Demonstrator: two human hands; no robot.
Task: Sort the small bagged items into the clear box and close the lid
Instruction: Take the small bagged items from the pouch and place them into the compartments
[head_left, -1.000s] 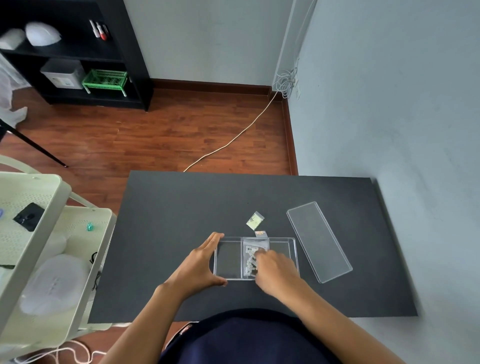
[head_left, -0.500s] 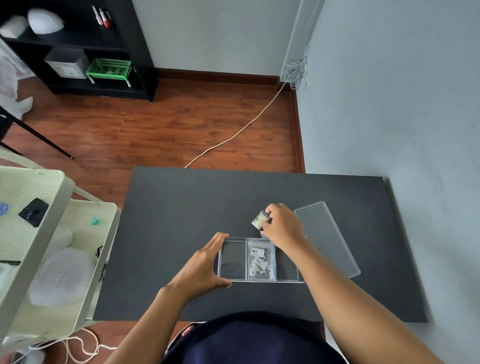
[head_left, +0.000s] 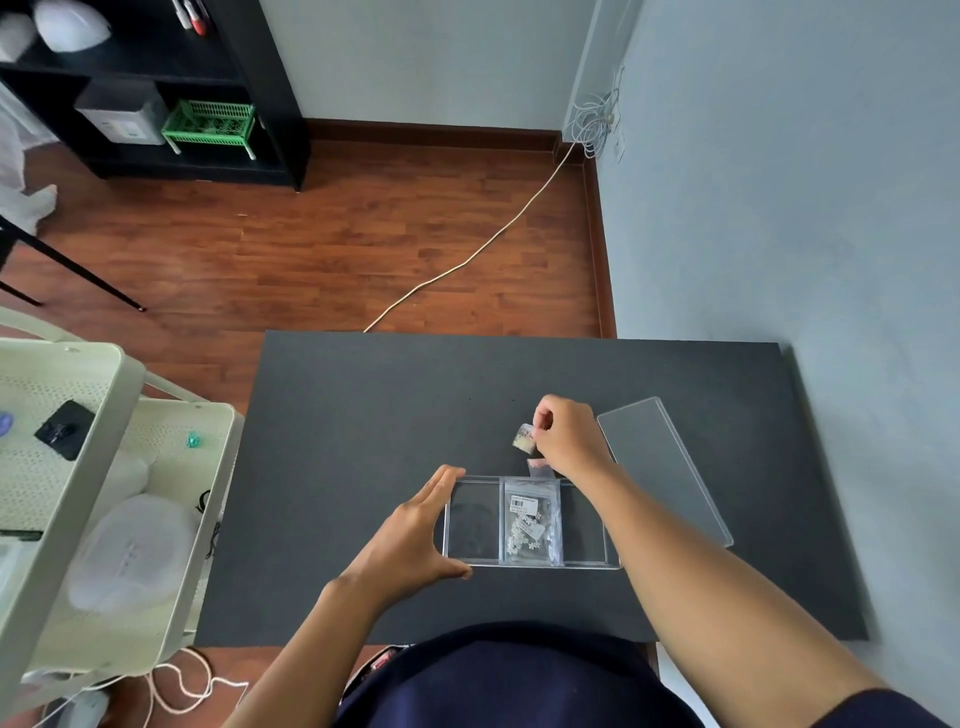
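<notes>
Right hand (head_left: 569, 439) pinching small yellowish bag (head_left: 523, 435) just beyond clear box (head_left: 530, 564), left hand (head_left: 415, 535) spread against box's left wall, bagged items (head_left: 532, 519) in middle compartment, lid (head_left: 665, 467) lying right on black table (head_left: 363, 415)

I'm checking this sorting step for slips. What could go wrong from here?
The right hand pinches the small bag only by a corner, so it might slip. Another bag lies half hidden under that hand and could be overlooked. The forearm crosses the box, and could nudge it, though the left hand steadies it.
</notes>
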